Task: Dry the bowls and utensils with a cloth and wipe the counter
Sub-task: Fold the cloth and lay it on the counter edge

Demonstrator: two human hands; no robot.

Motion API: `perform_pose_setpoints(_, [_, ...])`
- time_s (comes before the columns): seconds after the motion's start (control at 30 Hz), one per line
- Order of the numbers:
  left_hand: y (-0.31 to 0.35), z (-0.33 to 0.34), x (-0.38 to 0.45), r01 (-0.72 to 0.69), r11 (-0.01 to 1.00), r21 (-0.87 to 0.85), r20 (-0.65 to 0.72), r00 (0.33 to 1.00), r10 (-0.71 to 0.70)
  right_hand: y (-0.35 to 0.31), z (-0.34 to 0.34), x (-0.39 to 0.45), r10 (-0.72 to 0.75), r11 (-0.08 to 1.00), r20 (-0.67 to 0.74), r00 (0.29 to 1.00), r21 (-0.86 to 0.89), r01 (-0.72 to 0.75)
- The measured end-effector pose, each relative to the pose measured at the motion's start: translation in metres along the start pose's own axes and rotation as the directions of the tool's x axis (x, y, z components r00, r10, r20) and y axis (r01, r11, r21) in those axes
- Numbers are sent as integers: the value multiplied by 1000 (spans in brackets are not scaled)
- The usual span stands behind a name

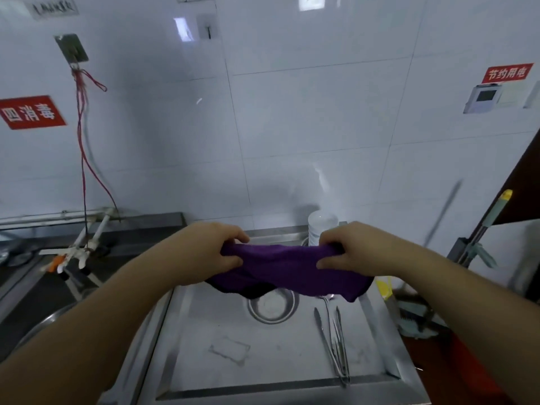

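The purple cloth [280, 268] is pinched taut by the left hand [210, 252] and right hand [350, 252], spread for drying above the sink [263, 361], tongs [333, 343] lying at four o'clock.

Both hands are holding a purple cloth [280, 270] stretched between them above a stainless steel sink basin [204, 340], the left hand [210, 252] gripping its left end and the right hand [347, 252] its right end. A round metal bowl [271, 308] is sitting in the basin under the cloth, and metal tongs [333, 343] are lying to its right, along the basin's right side. A stack of white bowls [321, 226] is standing behind the right hand at the basin's far rim. A white plastic tap [87, 244] is lying over the dark counter [35, 290] to the left
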State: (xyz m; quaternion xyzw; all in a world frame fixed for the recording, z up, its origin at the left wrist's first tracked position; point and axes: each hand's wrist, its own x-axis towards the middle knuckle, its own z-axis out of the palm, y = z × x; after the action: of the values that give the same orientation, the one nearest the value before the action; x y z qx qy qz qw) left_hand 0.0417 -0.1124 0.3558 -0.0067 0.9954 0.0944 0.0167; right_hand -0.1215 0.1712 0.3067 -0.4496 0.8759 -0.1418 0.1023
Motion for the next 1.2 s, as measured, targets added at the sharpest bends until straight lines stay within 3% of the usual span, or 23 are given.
perform_pose_setpoints(0.1, [-13, -11, 3, 1, 1000, -17, 18, 1000, -1, -7, -11, 4, -33, 990, -218, 975, -139, 2])
perform_pose_setpoints(0.17, [-25, -20, 5, 6, 998, -67, -16, 1000, -7, -12, -18, 6, -53, 977, -284, 957, -214, -9])
perform_pose_setpoints(0.3, [-49, -39, 3, -9, 994, -107, -98, 995, -1, -24, -45, 13, 10, 957, -303, 953, -272, -97])
perform_pose_setpoints(0.47, [-71, -72, -7, -37, 974, -223, -101, 995, 14, -48, -96, 19, 33, 999, -236, 971, 32, -26])
perform_pose_setpoints(0.73, [-101, -118, -20, -63, 966, -251, -238, 971, 2, -81, -160, 24, 19, 992, -370, 929, 126, 30])
perform_pose_setpoints(0.9, [-115, -136, -21, -70, 986, -151, -298, 954, 22, -81, -169, 23, 57, 998, -394, 917, 44, -44])
perform_pose_setpoints(1.1, [-124, -142, -16, -63, 986, -158, -241, 970, 23, -77, -159, 21, 53, 998, -499, 865, -14, -68])
perform_pose_setpoints(1.2, [-122, -136, -13, -38, 992, -122, -269, 963, 4, -77, -155, 17, 16, 998, -429, 903, -44, -38])
